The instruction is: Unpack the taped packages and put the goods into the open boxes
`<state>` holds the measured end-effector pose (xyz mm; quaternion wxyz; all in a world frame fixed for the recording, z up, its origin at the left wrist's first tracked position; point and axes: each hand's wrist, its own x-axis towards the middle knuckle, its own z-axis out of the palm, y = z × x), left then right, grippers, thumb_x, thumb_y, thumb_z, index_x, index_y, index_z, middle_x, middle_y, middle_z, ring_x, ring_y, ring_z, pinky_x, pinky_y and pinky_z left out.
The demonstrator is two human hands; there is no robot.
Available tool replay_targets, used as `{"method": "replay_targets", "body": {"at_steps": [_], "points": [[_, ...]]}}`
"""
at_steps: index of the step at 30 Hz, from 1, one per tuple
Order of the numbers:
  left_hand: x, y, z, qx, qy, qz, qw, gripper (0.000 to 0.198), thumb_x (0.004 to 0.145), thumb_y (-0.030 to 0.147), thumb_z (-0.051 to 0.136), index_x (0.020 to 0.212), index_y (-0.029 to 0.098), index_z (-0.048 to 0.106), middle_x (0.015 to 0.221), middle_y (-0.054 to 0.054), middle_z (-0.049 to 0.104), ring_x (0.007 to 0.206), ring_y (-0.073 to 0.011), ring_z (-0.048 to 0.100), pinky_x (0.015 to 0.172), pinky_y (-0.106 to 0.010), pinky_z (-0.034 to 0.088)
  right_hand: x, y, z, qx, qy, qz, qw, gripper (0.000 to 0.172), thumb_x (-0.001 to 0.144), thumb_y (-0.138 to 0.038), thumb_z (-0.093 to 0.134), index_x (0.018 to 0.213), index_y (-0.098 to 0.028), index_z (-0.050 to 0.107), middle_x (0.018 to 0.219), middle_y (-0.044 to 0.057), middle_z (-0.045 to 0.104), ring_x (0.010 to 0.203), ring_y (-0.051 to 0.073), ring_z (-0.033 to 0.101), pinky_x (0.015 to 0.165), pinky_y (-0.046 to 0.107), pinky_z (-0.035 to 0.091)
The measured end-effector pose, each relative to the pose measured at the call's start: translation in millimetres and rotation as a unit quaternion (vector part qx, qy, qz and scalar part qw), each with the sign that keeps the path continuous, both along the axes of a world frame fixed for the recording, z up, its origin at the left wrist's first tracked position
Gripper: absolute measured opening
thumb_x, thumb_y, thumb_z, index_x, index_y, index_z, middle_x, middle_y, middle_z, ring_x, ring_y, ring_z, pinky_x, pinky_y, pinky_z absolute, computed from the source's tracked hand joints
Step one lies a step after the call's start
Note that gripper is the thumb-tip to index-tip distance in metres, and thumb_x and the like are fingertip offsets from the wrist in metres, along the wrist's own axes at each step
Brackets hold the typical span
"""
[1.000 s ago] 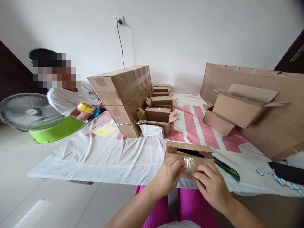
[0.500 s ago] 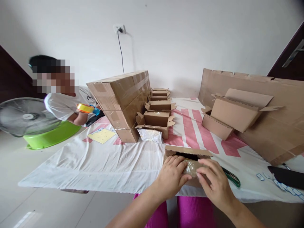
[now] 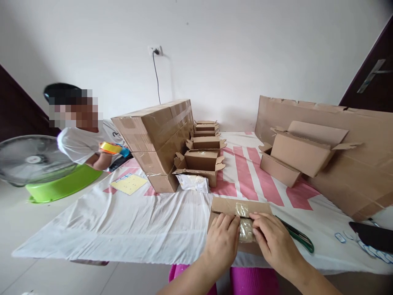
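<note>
A small cardboard box (image 3: 224, 205) sits at the table's front edge, its two top flaps lying nearly flat with a narrow dark slit between them. Strips of clear tape (image 3: 245, 229) shine on both flaps. My left hand (image 3: 223, 237) is closed on the near flap, fingertips curled at the slit left of the tape. My right hand (image 3: 270, 237) grips the same flap on the right of the tape, its fingertips also at the slit. Just beyond my right hand lies a green utility knife (image 3: 297, 235).
Stacked taped boxes (image 3: 159, 135) stand left of centre, beside a row of open boxes (image 3: 199, 164). More open boxes (image 3: 302, 151) lean by a large cardboard sheet (image 3: 362, 155). Across the left corner, a person (image 3: 80, 143) holds a yellow tape roll (image 3: 111, 148) near a fan (image 3: 33, 157).
The far flap has come down from its raised position, and the opening has narrowed to a slit. Both hands have moved to the flap's edge. The view has tilted up slightly.
</note>
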<state>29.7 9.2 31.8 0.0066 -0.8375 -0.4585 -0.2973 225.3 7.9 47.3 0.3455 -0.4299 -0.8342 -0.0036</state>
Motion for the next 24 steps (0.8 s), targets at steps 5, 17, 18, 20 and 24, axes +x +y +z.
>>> {"method": "replay_targets", "body": {"at_steps": [5,17,18,20,24], "points": [[-3,-1,-1.1,0.006,-0.022,-0.016,1.000,0.022,0.095,0.015,0.044,0.109,0.019,0.060,0.103,-0.009,0.066,0.093,-0.0244,0.061,0.082,-0.041,0.055,-3,5,4.8,0.019,0.022,0.001,1.000,0.015,0.094,-0.013,0.046,0.090,-0.023,0.055,0.097,0.006,0.070,0.093,0.022,0.066,0.080,0.038,0.055],[-4,-3,-3.2,0.020,-0.060,-0.034,0.997,0.020,0.094,0.012,0.046,0.106,0.019,0.061,0.103,-0.009,0.066,0.095,-0.0241,0.061,0.085,-0.042,0.054,-3,4,5.5,0.046,0.022,0.007,0.999,0.014,0.095,-0.013,0.048,0.095,-0.022,0.058,0.095,0.005,0.070,0.093,0.021,0.065,0.082,0.038,0.054],[-5,-3,-1.8,0.015,-0.075,-0.036,0.996,0.019,0.094,0.012,0.046,0.103,0.019,0.061,0.101,-0.009,0.065,0.093,-0.0234,0.061,0.083,-0.040,0.054,-3,3,5.3,0.047,0.022,0.007,0.999,0.014,0.095,-0.013,0.048,0.096,-0.022,0.059,0.096,0.005,0.070,0.093,0.021,0.065,0.082,0.038,0.054],[-7,-3,2.7,0.005,-0.112,-0.032,0.993,0.017,0.094,0.012,0.047,0.098,0.019,0.062,0.095,-0.008,0.063,0.087,-0.0216,0.060,0.078,-0.037,0.054,-4,3,4.8,0.047,0.021,0.009,0.999,0.014,0.095,-0.013,0.048,0.096,-0.022,0.059,0.096,0.005,0.070,0.094,0.021,0.065,0.083,0.039,0.054],[-11,6,18.2,0.013,-0.100,0.004,0.995,0.015,0.092,0.011,0.049,0.090,0.019,0.062,0.088,-0.006,0.061,0.084,-0.0223,0.057,0.075,-0.038,0.053,-5,2,3.6,0.050,0.022,0.004,0.998,0.015,0.094,-0.012,0.048,0.094,-0.022,0.060,0.096,0.006,0.070,0.093,0.022,0.065,0.083,0.040,0.054]]}}
